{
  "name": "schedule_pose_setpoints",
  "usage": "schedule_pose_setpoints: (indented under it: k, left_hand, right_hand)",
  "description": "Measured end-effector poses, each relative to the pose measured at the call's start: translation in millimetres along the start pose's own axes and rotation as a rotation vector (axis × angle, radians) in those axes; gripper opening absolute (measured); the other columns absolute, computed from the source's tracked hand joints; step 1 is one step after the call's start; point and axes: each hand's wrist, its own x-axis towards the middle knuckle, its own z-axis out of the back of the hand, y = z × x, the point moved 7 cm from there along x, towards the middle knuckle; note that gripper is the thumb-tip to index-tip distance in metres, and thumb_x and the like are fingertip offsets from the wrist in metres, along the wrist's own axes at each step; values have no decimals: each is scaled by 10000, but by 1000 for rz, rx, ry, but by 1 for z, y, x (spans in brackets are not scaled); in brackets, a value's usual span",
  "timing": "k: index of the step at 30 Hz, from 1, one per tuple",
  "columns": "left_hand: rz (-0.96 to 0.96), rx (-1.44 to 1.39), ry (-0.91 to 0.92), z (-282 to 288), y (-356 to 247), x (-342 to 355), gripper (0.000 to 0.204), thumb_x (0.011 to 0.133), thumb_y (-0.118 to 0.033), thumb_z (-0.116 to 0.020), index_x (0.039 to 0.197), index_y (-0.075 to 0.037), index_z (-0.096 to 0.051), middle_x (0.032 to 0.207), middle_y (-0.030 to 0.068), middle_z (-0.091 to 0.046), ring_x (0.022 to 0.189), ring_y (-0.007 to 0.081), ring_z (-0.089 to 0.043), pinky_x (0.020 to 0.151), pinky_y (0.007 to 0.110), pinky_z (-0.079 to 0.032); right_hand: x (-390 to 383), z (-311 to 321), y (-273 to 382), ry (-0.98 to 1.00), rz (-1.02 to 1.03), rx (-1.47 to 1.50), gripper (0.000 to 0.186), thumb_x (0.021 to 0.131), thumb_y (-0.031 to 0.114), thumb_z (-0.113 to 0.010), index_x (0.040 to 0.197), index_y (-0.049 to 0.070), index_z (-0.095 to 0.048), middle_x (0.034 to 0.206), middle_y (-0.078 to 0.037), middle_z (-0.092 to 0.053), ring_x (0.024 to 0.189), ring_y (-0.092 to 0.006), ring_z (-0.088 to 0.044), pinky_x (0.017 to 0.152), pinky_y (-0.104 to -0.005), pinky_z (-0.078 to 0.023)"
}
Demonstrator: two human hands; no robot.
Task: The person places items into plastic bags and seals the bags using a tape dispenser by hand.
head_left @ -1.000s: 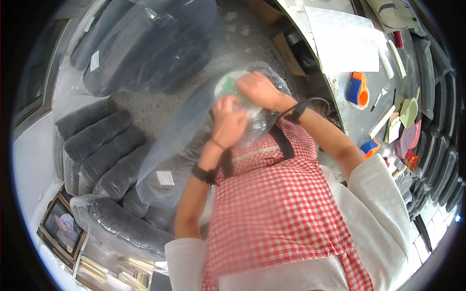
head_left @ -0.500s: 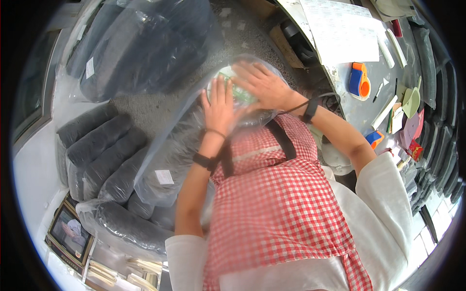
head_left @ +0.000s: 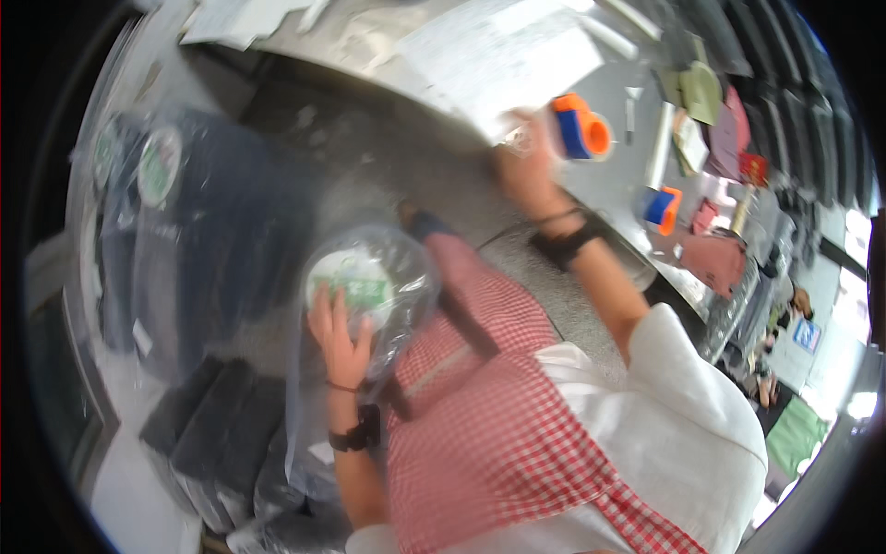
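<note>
A tall, clear plastic-wrapped roll (head_left: 406,268) stands upright in front of me, with a round white and green label (head_left: 369,277) on its top end. Flat on that end, fingers apart, lies my left hand (head_left: 341,337). My right hand (head_left: 531,162) is at the edge of the grey table, beside a blue and orange tape dispenser (head_left: 577,127). Motion smears its fingers, and a small pale patch at them cannot be made out.
A second tape dispenser (head_left: 663,210) and a large paper sheet (head_left: 498,60) lie on the table (head_left: 614,171). Several dark wrapped rolls (head_left: 221,434) are stacked at lower left. Larger bagged bundles (head_left: 212,249) stand behind them.
My right hand has left the wrapped roll and moved right to the table edge by the tape dispenser. My left hand stays on the roll's end. The view has turned toward the table.
</note>
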Motion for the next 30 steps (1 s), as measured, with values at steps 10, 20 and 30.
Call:
schedule_pose_setpoints:
  k: [10, 20, 30]
  left_hand:
    - [-227, 265, 117, -35, -31, 8, 542, 834, -535, -586, 1346, -369, -524, 1556, 93, -277, 1427, 336, -232, 1074, 661, -121]
    - [-204, 69, 113, -41, -55, -11, 488, 931, -375, -503, 1409, -291, -461, 1561, 18, -275, 1441, 266, -225, 1136, 579, -105]
    - [571, -1736, 442, 5, -71, -80, 468, 1029, -340, -429, 1225, 60, -572, 1160, 147, -639, 1056, 189, -628, 924, 327, -504]
  right_hand:
    - [-108, -159, -293, 322, -710, -4, 631, 750, 503, -750, 1064, -21, -591, 961, -209, -676, 939, -346, -660, 836, -412, -488]
    - [-113, 1, -94, 625, -532, 1944, 702, 783, 402, -691, 1263, -69, -489, 1102, -186, -614, 993, -285, -617, 881, -366, -488]
    - [-123, 90, 102, 1268, 454, 1271, 468, 687, 285, -802, 949, -23, -565, 691, -120, -578, 614, -232, -598, 558, -325, -435]
